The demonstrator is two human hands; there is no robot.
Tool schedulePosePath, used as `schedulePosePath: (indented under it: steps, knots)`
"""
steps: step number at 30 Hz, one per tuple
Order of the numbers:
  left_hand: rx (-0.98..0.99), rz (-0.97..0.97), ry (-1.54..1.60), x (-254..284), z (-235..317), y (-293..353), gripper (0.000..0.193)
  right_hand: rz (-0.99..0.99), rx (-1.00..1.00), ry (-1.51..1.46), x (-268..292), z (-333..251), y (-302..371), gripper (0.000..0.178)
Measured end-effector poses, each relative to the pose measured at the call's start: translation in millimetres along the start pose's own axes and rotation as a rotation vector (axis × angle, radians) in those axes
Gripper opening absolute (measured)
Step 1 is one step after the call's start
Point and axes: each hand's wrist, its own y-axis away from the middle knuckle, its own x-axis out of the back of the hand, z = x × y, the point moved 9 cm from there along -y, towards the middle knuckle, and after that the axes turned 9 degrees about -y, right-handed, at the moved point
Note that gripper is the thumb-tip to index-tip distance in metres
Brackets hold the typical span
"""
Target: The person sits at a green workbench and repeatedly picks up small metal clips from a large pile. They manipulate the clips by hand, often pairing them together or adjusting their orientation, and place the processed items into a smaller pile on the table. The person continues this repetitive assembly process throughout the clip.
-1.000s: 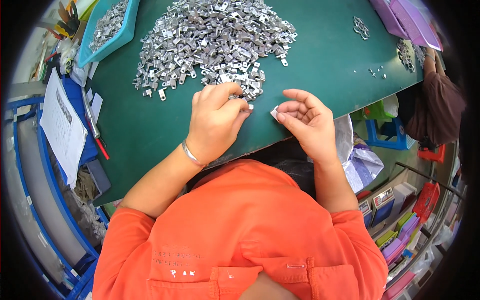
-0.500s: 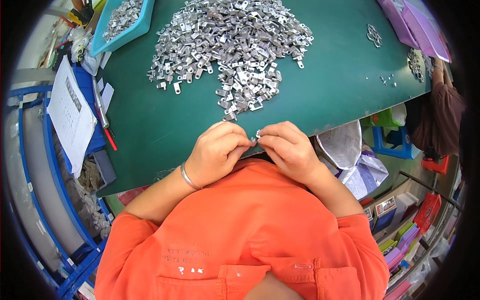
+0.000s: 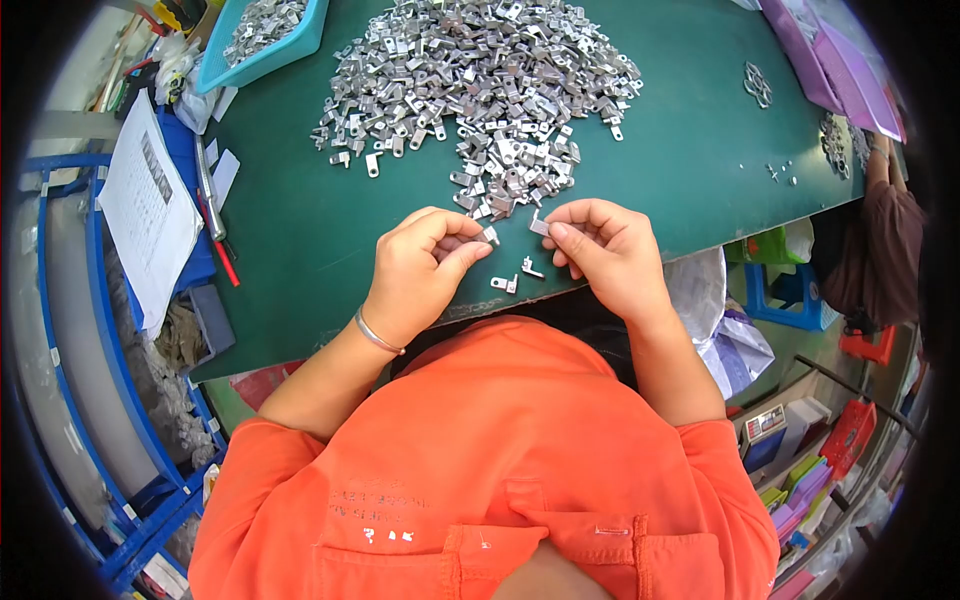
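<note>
A big heap of small silvery metal brackets [image 3: 490, 80], each a bent tab with a hole, spreads over the green table [image 3: 300, 240]. At the heap's near tip, my left hand [image 3: 420, 260] pinches one metal bracket [image 3: 489, 236] between thumb and fingers. My right hand [image 3: 610, 250] pinches another metal bracket [image 3: 540, 226] just to the right of it, the two pieces apart. Between my hands and the table's near edge lie two loose brackets [image 3: 504, 284], one flat and one tilted.
A turquoise basket [image 3: 262, 62] holding more brackets stands at the far left. Papers [image 3: 150, 215] and a red pen [image 3: 231, 272] lie along the left side. Purple baskets [image 3: 845, 75] and metal rings [image 3: 757, 85] are at the far right, near another person's sleeve [image 3: 890, 240].
Both hands have moved forward from the table's near edge toward the heap and now each pinches a bracket. Two loose brackets now show on the table where my hands were.
</note>
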Motion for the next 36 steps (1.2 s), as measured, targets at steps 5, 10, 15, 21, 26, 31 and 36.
schedulePosePath:
  steps: [5, 10, 15, 21, 26, 31, 36]
  knots:
    - [0.291, -0.13, 0.436, -13.9, -13.4, 2.7, 0.016, -0.001, -0.059, -0.049, 4.3, 7.5, 6.5, 0.011]
    - [0.396, -0.173, 0.582, -17.4, -22.6, 6.0, 0.017, 0.094, 0.652, 0.691, -5.9, -40.2, 25.0, 0.008]
    - [0.447, -0.185, 0.688, -19.5, -28.3, 9.8, 0.018, -0.097, 0.74, 0.714, -22.6, -41.2, 28.2, 0.014]
    - [0.43, -0.111, 0.694, -10.5, -30.4, 6.7, 0.014, 0.044, 0.85, 0.857, -49.3, -48.3, 5.1, 0.017]
    - [0.281, 0.124, 0.76, 61.1, -28.4, -34.1, 0.015, 0.065, 0.893, 0.87, -48.2, -47.5, 3.0, 0.02]
    - [0.038, 0.398, 1.004, 185.8, -50.8, -128.4, 0.017, 0.091, 0.659, 0.484, -20.4, -47.8, 4.5, 0.019]
    - [0.041, 0.521, 0.747, 173.1, -41.6, -126.6, 0.018, 0.15, 0.391, 0.096, 7.0, -21.8, 0.0, 0.017]
